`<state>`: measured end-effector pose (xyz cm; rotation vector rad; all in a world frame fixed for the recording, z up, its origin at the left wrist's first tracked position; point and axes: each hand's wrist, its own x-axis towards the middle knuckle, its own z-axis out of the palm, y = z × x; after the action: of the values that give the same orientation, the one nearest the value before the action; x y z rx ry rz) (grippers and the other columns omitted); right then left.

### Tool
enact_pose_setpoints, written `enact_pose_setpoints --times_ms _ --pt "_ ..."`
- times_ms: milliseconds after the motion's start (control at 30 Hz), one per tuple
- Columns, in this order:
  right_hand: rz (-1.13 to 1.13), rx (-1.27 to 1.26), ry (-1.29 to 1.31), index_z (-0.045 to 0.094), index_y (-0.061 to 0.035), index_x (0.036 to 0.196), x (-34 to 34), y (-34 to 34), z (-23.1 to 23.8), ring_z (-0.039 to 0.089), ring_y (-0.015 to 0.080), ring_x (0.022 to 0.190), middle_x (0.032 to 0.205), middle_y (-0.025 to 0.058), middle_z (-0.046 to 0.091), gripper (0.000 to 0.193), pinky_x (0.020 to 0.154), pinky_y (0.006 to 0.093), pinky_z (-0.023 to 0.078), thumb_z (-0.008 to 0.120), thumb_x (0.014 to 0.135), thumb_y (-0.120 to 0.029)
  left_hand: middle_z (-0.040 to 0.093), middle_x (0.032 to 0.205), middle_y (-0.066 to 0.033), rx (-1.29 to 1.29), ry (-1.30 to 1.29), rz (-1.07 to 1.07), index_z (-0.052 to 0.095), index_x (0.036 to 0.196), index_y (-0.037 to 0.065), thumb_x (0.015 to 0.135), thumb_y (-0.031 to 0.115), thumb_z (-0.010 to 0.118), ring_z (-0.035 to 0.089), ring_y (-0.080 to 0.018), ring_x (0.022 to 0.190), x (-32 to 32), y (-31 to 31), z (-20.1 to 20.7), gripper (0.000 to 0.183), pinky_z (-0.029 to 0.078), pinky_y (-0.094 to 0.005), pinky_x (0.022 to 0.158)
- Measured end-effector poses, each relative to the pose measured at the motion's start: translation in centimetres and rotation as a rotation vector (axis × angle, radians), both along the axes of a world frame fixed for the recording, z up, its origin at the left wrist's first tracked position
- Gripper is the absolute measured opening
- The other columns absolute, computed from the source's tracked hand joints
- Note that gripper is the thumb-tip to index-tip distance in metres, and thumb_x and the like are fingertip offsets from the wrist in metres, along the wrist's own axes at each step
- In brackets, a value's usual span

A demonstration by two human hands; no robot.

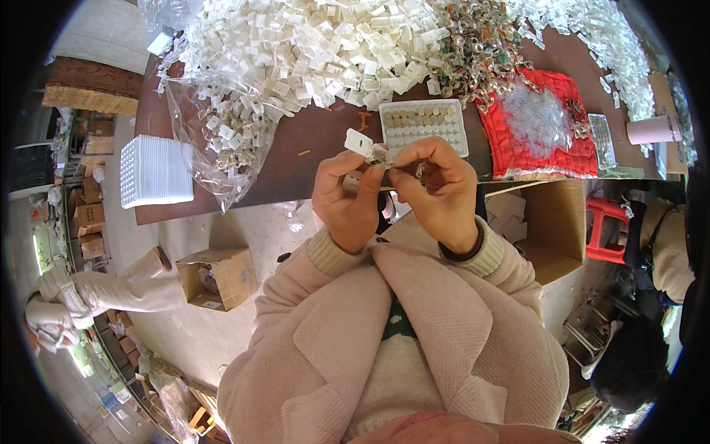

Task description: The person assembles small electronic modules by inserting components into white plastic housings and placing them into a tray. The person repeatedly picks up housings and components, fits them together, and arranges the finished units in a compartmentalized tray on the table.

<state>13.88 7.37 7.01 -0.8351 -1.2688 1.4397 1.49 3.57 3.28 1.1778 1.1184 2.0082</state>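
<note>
Your left hand [346,198] pinches a white tag [359,143] and your right hand [445,189] curls around a small metallic piece [421,171], both close together, probably to steady fine work. Just beyond your hands, the tray [461,129] sits within apparently easy reach; a white heap [318,48] lies farther off.

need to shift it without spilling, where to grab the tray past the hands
Probably the tray's right rim, from the right: that edge is exposed, while the right hand blocks much of the near one. Keep it level; small pieces sit inside.
</note>
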Motion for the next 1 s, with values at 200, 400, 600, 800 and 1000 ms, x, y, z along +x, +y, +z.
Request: enact_pose_setpoints --times_ms 200,400,600,800,1000 --pt "0.018 0.115 -0.038 0.059 -0.0026 0.090 0.3 0.3 0.5 0.054 0.0024 0.071 0.085 0.0003 0.063 0.016 0.062 0.0196 0.045 0.069 0.080 0.007 0.065 0.097 -0.0065 -0.003 -0.024 -0.031 0.055 0.109 0.003 0.091 -0.004 0.068 0.058 -0.0086 0.081 -0.2 -0.1 0.3 0.023 0.049 -0.0228 0.072" --pt "0.052 0.084 -0.126 0.059 -0.0026 0.092 -0.4 -0.3 1.0 0.060 0.0061 0.076 0.086 0.0031 0.064 0.017 0.067 0.0231 0.052 0.071 0.081 0.004 0.064 0.087 -0.0040 -0.176 -0.452 -0.161 0.055 0.107 0.006 0.095 0.000 0.064 0.049 -0.0040 0.059 -0.3 -0.4 1.2 0.016 0.039 -0.0198 0.050" --pt "-0.028 0.072 -0.073 0.060 -0.0027 0.095 -1.1 -0.9 0.8 0.060 0.0056 0.077 0.087 0.0020 0.064 0.021 0.066 0.0235 0.052 0.075 0.081 0.001 0.061 0.082 -0.0027 -0.176 -0.479 -0.128 0.056 0.107 0.006 0.095 0.002 0.065 0.047 -0.0036 0.057 -0.1 -0.5 1.7 0.016 0.037 -0.0196 0.049" --pt "0.003 -0.027 0.035 0.056 -0.0037 0.098 -1.4 -0.6 0.9 0.055 0.0032 0.072 0.094 0.0020 0.063 0.025 0.059 0.0212 0.047 0.072 0.081 0.006 0.060 0.084 -0.0023 -0.095 -0.393 -0.081 0.056 0.108 0.005 0.093 0.000 0.068 0.046 -0.0034 0.057 0.1 -0.6 1.6 0.020 0.038 -0.0194 0.050" --pt "0.126 -0.173 0.265 0.052 -0.0033 0.100 -0.3 0.0 1.6 0.059 0.0065 0.076 0.095 0.0067 0.061 0.026 0.058 0.0202 0.046 0.065 0.084 0.013 0.061 0.081 -0.0066 -0.153 -0.325 -0.079 0.056 0.108 0.006 0.097 0.003 0.062 0.042 -0.0048 0.053 -0.3 -0.7 0.8 0.014 0.032 -0.0206 0.046"
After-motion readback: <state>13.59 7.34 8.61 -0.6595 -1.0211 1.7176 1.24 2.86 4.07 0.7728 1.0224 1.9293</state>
